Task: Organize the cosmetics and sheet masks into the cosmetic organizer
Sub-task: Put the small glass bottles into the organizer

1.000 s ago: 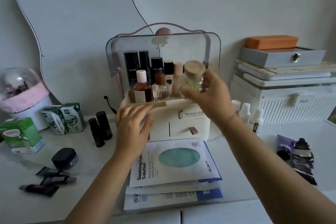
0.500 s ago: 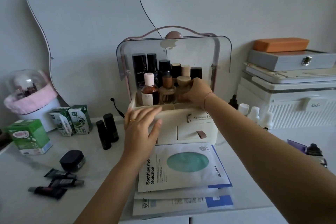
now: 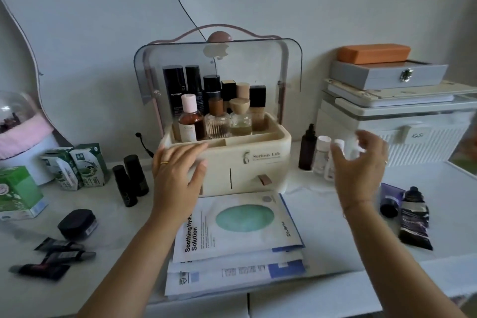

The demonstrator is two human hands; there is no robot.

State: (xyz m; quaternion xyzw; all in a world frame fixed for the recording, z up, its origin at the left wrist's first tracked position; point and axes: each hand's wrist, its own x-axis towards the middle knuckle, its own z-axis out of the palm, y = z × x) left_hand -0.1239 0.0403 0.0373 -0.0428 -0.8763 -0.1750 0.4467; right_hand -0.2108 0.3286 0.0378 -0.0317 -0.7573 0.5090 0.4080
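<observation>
Cosmetic organizer [image 3: 260, 173] — left hand [image 3: 178, 175] rests on its front-left corner.

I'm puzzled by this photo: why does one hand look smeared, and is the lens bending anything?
Head view: the right hand is motion-blurred, its fingers ghosting over the white bottles, while the left hand, resting on the organizer, is sharp. Head view: light is dim and soft, without hard shadows; the wide lens makes the boxes at the right lean.

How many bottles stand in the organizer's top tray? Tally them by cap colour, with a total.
Black-capped bottles: 5
Beige-capped bottles: 2
Pink-capped bottle: 1
Brown-capped bottle: 1
Total: 9
</observation>
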